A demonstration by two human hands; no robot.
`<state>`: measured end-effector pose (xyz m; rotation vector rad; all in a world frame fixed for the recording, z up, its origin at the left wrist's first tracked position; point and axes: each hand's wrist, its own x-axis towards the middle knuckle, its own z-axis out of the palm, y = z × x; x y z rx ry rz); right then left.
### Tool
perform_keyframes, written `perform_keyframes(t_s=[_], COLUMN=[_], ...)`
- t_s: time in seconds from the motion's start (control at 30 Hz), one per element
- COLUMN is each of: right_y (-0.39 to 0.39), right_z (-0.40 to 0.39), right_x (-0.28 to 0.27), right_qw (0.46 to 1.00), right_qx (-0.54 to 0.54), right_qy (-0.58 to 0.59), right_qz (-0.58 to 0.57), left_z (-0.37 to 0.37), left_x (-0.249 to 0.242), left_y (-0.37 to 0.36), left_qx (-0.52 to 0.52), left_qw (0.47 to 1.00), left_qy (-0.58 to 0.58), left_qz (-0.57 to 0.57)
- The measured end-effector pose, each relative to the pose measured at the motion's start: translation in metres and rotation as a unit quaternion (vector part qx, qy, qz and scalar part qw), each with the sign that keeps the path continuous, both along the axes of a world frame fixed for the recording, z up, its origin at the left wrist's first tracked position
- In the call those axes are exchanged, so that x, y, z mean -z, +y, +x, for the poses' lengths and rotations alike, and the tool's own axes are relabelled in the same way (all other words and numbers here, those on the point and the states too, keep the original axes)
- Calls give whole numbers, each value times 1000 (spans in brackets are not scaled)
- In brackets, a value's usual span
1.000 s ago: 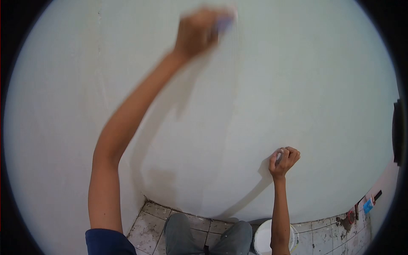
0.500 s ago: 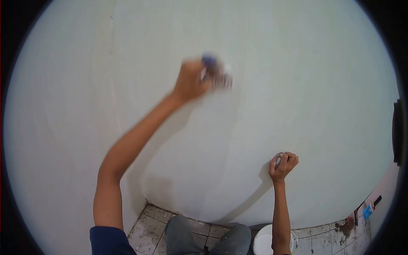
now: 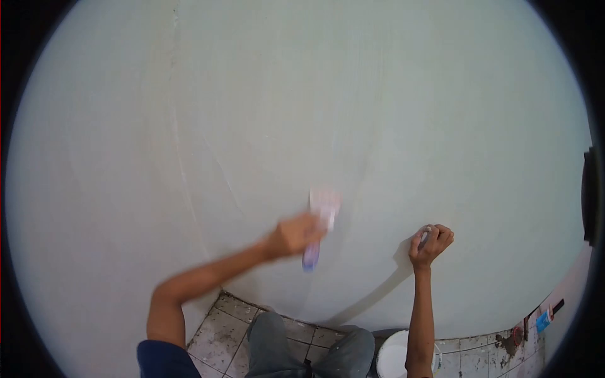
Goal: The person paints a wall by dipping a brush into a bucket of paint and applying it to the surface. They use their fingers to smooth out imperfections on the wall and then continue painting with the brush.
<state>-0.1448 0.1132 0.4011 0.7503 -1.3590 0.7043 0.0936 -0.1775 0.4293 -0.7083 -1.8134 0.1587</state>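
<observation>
My left hand (image 3: 295, 235) is closed round the handle of a paintbrush (image 3: 324, 200), slightly blurred by motion. Its pale, pinkish bristle end points up against the wall (image 3: 271, 145), and the purple-blue handle end sticks out below my fist. Farther right and about level with it, my right hand (image 3: 432, 246) is held at the wall with its fingers curled together. Something small and greyish shows between those fingers, but I cannot make out what it is. The wall is pale greenish-white with faint vertical streaks.
A white bucket (image 3: 394, 356) stands on the tiled floor (image 3: 217, 334) beside my knees, partly behind my right forearm. At the far right lies a blue container (image 3: 543, 321) near dark stains. A dark object (image 3: 589, 196) sits at the right edge. Thin cracks run down the wall at left.
My left hand has come down the wall with the paintbrush, whose bristle end now points up and handle down. My right hand sits slightly farther right in view, still curled.
</observation>
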Motion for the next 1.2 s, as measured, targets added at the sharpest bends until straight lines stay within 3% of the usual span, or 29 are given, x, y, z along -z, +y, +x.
perform_keyframes(t_s=[0.03,0.13,0.2,0.27,0.33,0.4,0.47,0.5,0.57,0.67,0.7,0.73,0.83,0.9,1.0,1.07,1.17,1.2], right_y=[1,2,3,2,2,3,3,2,3,2,3,3,2,2,4,3,3,3], right_z=[0,1,1,-1,2,-1,-4,-4,-2,-2,-2,-1,-3,-4,-1,-4,-3,-2], right_x=[0,0,0,0,1,-1,3,3,3,2,3,3,3,3,2,3,2,2], right_qw=[1000,1000,1000,1000,1000,1000,1000,1000,1000,1000,1000,1000,1000,1000,1000,1000,1000,1000], right_qx=[-2,5,9,9,6,9,12,9,5,17,17,16,9,9,7,4,6,3], right_qy=[-2,-3,0,7,2,2,2,1,-1,4,2,0,2,6,4,-5,-7,-6], right_qz=[2,4,6,5,4,4,7,5,5,3,6,7,8,1,5,4,2,0], left_z=[9,27,6,-6,-19,-28,-31,-35,-31,-36,-39,-45,-13,13,24,-7,-24,-28], left_x=[39,54,5,-89,-179,-259,-318,-342,-364,-315,-276,-219,-65,-17,-25,-45,-151,-193], left_y=[10,13,-4,-14,-23,-17,-7,-13,-2,-12,-12,-23,-2,14,16,-2,-7,-2], left_qx=[23,7,77,112,83,67,109,82,148,41,30,-66,24,50,19,90,131,122], left_qw=[995,948,977,987,990,989,956,939,929,945,953,962,996,992,955,977,979,988], left_qy=[-75,-277,-151,-48,11,129,267,327,335,317,286,238,35,-105,-283,-160,-88,-16], left_qz=[66,160,128,101,116,25,-60,-72,-56,-69,-97,-121,-83,-46,84,109,126,88])
